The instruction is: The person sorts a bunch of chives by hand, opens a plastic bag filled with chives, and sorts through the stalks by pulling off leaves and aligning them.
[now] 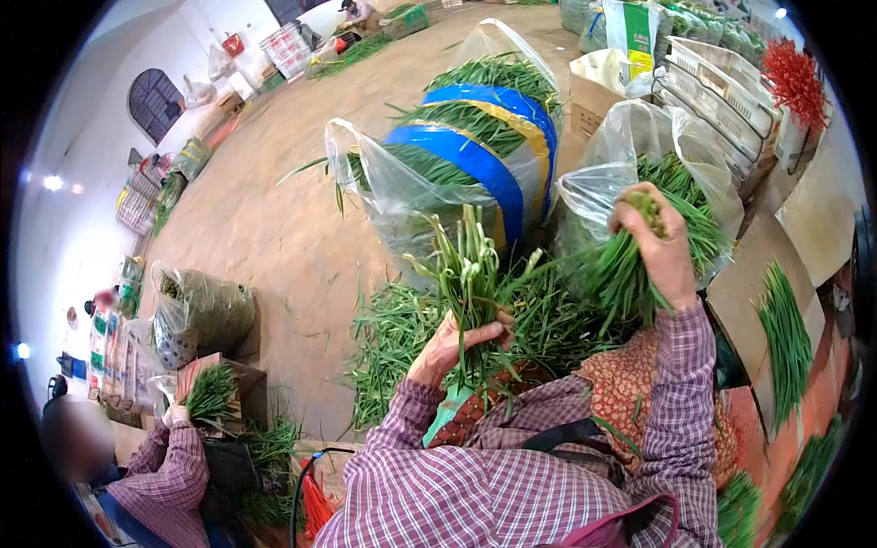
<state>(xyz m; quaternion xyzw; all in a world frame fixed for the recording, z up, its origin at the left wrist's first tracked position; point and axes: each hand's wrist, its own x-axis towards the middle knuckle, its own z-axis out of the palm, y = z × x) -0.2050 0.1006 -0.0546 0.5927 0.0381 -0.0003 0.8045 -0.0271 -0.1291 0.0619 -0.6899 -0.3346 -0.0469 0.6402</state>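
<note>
My left hand [464, 345] is closed round a loose bundle of green leafy stalks [468, 265], their pale ends pointing up. In my right hand [660, 242] is a bunch of garlic chives [617, 274]; its pale green end shows at my fingers and the long green part hangs down to the left. Just behind that hand stands an open clear plastic bag [585, 196] with more green chives [681, 187] in it. Below and between my hands, a heap of loose green leaves [393, 333] lies in front of my lap.
A large bundle of greens [457, 164] in plastic, bound with blue tape, stands ahead. White crates [717, 100] and red ties [795, 82] are at right. Chives [786, 338] lie on a board [758, 274]. At lower left a co-worker [164, 484] handles another bunch [210, 393].
</note>
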